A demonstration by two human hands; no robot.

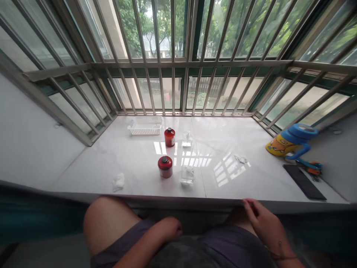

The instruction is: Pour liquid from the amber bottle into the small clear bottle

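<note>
Bottles [165, 171] with red bodies and dark caps, two in all, are standing near the middle of the pale ledge [92, 167] in the head view, one behind the other, the farther one bearing a light label. To their right, well within reach, two clear containers [187, 175] are standing apart in a matching row. The red pair are probably stiff, smooth and somewhat weighty, asking for a grasp around the body below the shoulder rather than by the cap. The clear pair, seemingly glass, are likely slippery and breakable, best taken across opposite flat sides. The left hand [170, 229] is resting over the lap with fingers curled; whether anything lies inside, one cannot tell. The right hand [256, 216] is hovering by the front edge, loosely half open, thumb near forefinger, showing no object. Around these, one white basket [145, 131], one crumpled white wad [119, 181], one crumpled transparent scrap [240, 159], one yellow-and-blue flask [281, 144], one bunch of keys with blue and orange parts [315, 170] and one dark slab [304, 182], perhaps a phone, are lying or standing.
</note>
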